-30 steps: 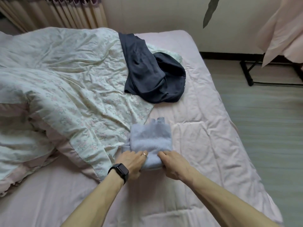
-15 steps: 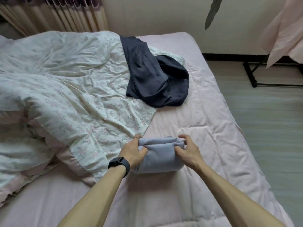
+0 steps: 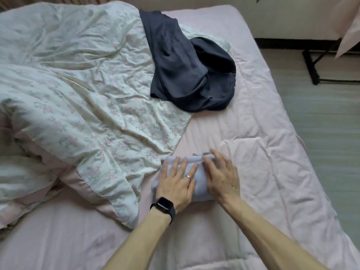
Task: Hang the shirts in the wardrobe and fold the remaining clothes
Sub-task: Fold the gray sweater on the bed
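On the pink bed [image 3: 253, 152], left hand [image 3: 175, 185] and right hand [image 3: 223, 178] press a garment [image 3: 200, 185], fingers [image 3: 174, 166] straight.

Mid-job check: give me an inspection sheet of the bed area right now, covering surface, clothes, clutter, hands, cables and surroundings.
Surface: bed with a wrinkled pink sheet, bare on the right side.
Job's things: light blue garment folded into a small packet near the bed's front; navy garment lies unfolded in a heap farther back, partly on the duvet, partly on the sheet.
Clutter: floral duvet crumpled over the left side, its edge touching the blue packet.
Hands: left hand and right hand both lie flat on the folded garment, fingers straight.
Cables: nothing seen.
Surroundings: black rack base on the floor at the right; pink cloth hanging above it.
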The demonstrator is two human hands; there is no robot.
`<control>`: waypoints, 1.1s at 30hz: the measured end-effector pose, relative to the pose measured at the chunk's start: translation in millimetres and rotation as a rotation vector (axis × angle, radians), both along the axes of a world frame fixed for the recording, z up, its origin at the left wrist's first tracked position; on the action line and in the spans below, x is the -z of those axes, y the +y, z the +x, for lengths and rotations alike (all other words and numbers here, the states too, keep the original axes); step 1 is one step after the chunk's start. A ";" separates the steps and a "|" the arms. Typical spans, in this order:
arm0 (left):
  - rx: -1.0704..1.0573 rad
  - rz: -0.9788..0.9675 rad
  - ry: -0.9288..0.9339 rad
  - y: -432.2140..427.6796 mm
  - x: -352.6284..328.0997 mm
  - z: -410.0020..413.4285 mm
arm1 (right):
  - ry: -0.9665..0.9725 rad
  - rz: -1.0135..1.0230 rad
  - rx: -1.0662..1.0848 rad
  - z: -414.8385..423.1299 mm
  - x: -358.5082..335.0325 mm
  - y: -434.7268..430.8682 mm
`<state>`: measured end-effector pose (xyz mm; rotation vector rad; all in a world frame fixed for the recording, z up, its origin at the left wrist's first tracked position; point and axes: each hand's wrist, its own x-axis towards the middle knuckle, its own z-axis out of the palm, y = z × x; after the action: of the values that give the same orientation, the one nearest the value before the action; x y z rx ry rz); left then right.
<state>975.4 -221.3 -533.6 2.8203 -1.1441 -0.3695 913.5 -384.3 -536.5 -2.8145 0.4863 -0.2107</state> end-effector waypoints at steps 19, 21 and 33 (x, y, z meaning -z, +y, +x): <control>-0.891 -0.185 0.199 -1.6 23.5 -9.9 | 0.402 0.357 0.375 -10.5 32.6 22.8; -1.010 -0.140 0.438 -2.5 14.7 -12.4 | 0.396 0.499 0.383 -10.7 23.7 21.6; -0.796 -0.270 0.521 7.7 1.5 8.4 | 0.441 0.596 0.278 -10.5 12.7 8.7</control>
<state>983.8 -213.6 -535.1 2.4428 0.0450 -0.7282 902.9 -375.6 -549.2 -2.1882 0.8696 0.4427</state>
